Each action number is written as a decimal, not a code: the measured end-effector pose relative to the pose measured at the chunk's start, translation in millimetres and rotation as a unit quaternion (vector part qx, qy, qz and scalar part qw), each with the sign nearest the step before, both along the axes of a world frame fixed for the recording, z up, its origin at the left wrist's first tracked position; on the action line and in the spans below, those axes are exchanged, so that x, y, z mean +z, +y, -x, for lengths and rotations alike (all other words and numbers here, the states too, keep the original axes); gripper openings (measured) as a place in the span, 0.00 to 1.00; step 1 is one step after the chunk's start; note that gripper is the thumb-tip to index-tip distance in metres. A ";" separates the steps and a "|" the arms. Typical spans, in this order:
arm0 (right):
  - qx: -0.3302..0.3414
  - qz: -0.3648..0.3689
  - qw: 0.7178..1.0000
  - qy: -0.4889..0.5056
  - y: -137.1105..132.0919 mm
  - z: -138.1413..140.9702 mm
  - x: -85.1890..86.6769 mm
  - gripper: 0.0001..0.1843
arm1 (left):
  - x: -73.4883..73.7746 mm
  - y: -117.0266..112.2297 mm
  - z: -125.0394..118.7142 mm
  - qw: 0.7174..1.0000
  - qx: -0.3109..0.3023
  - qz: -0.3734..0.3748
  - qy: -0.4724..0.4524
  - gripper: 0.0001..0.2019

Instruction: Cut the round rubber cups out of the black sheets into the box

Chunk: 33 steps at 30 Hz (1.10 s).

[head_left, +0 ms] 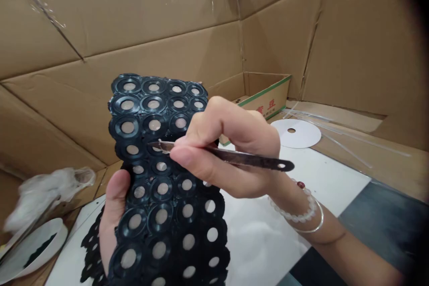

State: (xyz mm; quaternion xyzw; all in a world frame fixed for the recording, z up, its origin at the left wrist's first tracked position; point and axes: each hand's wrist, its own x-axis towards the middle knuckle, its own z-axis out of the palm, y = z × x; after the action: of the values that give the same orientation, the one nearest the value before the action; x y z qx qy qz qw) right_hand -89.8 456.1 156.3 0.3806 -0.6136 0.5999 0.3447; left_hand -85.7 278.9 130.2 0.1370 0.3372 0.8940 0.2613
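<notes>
Two hands were busy: the left hand [114, 205] gripped a black sheet of punched rings [161, 214], which stood upright against its palm, and the right hand [231, 143] pinched a slim metal knife [248, 158] between its fingers, with the tip at the sheet's face. A white paper disc [295, 133] lay right of the sheet, on the counter [321, 174].

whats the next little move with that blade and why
Probably slide the tip of the metal blade under the ring it touches on the black punched sheet: the right hand has it poised there, the left hand steadies the sheet, and nearby spots already show bare round holes.
</notes>
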 end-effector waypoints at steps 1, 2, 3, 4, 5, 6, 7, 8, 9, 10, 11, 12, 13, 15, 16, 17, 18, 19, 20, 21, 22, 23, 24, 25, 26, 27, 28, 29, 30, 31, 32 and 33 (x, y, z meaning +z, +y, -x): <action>-0.001 -0.009 1.000 0.012 0.3 0.9 -0.3 0.16 | -0.1 0.0 0.3 1.000 -0.011 -0.001 0.000 0.22; 0.004 -0.012 1.000 0.025 0.2 1.6 -0.4 0.16 | 0.1 0.1 0.4 1.000 -0.027 -0.002 -0.006 0.22; 0.009 -0.010 0.999 0.030 -0.1 2.0 -0.4 0.17 | 0.7 0.1 0.5 0.999 -0.044 -0.003 -0.012 0.23; 0.012 -0.010 0.999 0.030 -0.5 2.0 -0.3 0.18 | 1.6 0.1 0.6 0.998 -0.060 -0.001 -0.013 0.24; 0.015 -0.011 0.999 0.030 -0.9 1.8 -0.2 0.18 | 2.6 -0.1 0.5 0.997 -0.075 0.003 -0.014 0.25; 0.015 -0.010 0.999 0.029 -1.3 1.3 0.1 0.18 | 3.7 -0.4 0.4 0.996 -0.085 0.009 -0.016 0.26; 0.014 -0.011 1.000 0.025 -1.5 0.7 0.2 0.18 | 4.5 -0.9 0.4 0.996 -0.089 0.015 -0.017 0.26; 0.014 -0.012 1.000 0.020 -1.5 0.0 0.4 0.18 | 5.1 -1.4 0.2 0.996 -0.090 0.021 -0.017 0.26; 0.014 -0.012 1.000 0.015 -1.4 -0.6 0.4 0.19 | 5.4 -2.0 0.1 0.996 -0.088 0.024 -0.017 0.25; 0.016 -0.013 1.000 0.012 -1.4 -1.2 0.3 0.19 | 5.3 -2.5 0.0 0.996 -0.085 0.026 -0.017 0.24; 0.015 -0.016 1.000 0.005 -1.3 -1.6 0.0 0.18 | 5.0 -2.8 -0.1 0.996 -0.082 0.026 -0.016 0.24; 0.011 -0.020 1.000 -0.003 -1.3 -1.9 -0.3 0.18 | 4.5 -2.8 -0.2 0.997 -0.079 0.022 -0.015 0.24; 0.007 -0.024 1.000 -0.007 -1.3 -2.1 -0.6 0.18 | 4.0 -2.6 -0.2 0.997 -0.077 0.017 -0.014 0.24; -0.004 -0.028 1.000 -0.010 -1.6 -2.2 -1.3 0.17 | 2.9 -1.3 -0.3 0.997 -0.073 0.003 -0.009 0.25; -0.006 -0.028 1.000 -0.005 -1.6 -2.1 -1.4 0.17 | 2.5 -0.4 -0.2 0.997 -0.071 -0.003 -0.007 0.26; -0.008 -0.028 1.000 0.002 -1.6 -2.0 -1.5 0.17 | 2.2 0.4 -0.2 0.998 -0.069 -0.009 -0.005 0.26; -0.008 -0.028 1.000 0.008 -1.4 -1.8 -1.5 0.17 | 1.9 1.2 -0.1 0.998 -0.066 -0.012 -0.004 0.26; -0.011 -0.029 0.999 0.009 -1.2 -1.5 -1.4 0.17 | 1.6 1.7 0.0 0.998 -0.063 -0.013 -0.001 0.26; -0.017 -0.032 0.999 0.004 -1.0 -0.8 -1.3 0.17 | 1.4 2.1 0.0 0.998 -0.061 -0.014 0.000 0.26; -0.019 -0.035 0.999 0.006 -0.8 0.0 -1.2 0.17 | 1.2 2.2 0.1 0.998 -0.061 -0.013 0.002 0.27; -0.018 -0.035 0.999 0.013 -0.6 1.1 -1.1 0.17 | 1.2 2.1 0.2 0.998 -0.061 -0.013 0.005 0.27; -0.014 -0.032 0.999 0.024 -0.6 2.4 -1.2 0.16 | 1.2 1.9 0.3 0.998 -0.062 -0.014 0.007 0.27; -0.003 -0.024 0.999 0.044 -0.7 3.7 -1.3 0.16 | 1.4 1.6 0.4 0.998 -0.066 -0.015 0.007 0.28; 0.006 -0.016 0.998 0.060 -0.9 4.9 -1.5 0.16 | 1.7 1.4 0.5 0.997 -0.072 -0.016 0.007 0.28; 0.012 -0.009 0.997 0.072 -1.1 5.8 -1.7 0.16 | 2.3 1.2 0.6 0.997 -0.081 -0.016 0.004 0.29; 0.011 -0.005 0.997 0.074 -1.3 6.3 -1.9 0.16 | 2.9 1.1 0.7 0.996 -0.093 -0.016 -0.001 0.29; 0.005 -0.006 0.998 0.068 -1.5 6.5 -2.2 0.16 | 3.7 1.2 0.7 0.994 -0.107 -0.016 -0.007 0.30; -0.002 -0.008 0.998 0.064 -1.7 6.5 -2.5 0.17 | 4.5 1.5 0.7 0.993 -0.118 -0.015 -0.011 0.30; -0.010 -0.009 0.998 0.058 -1.9 6.4 -2.7 0.17 | 5.1 1.9 0.7 0.992 -0.126 -0.016 -0.012 0.29; -0.017 -0.010 0.998 0.054 -2.1 6.2 -2.9 0.17 | 5.6 2.5 0.7 0.992 -0.127 -0.018 -0.009 0.29; -0.019 -0.009 0.998 0.052 -2.3 6.2 -3.0 0.17 | 5.9 3.1 0.7 0.992 -0.124 -0.021 -0.004 0.28; -0.018 -0.006 0.999 0.051 -2.5 6.3 -3.0 0.17 | 5.9 3.8 0.7 0.993 -0.119 -0.023 0.002 0.28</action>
State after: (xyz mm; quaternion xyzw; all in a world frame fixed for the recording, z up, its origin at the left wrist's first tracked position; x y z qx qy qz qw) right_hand -96.1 453.6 153.3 0.4020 -0.6052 0.5698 0.3839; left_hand -86.4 282.6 136.1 0.1841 0.2986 0.8637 0.3620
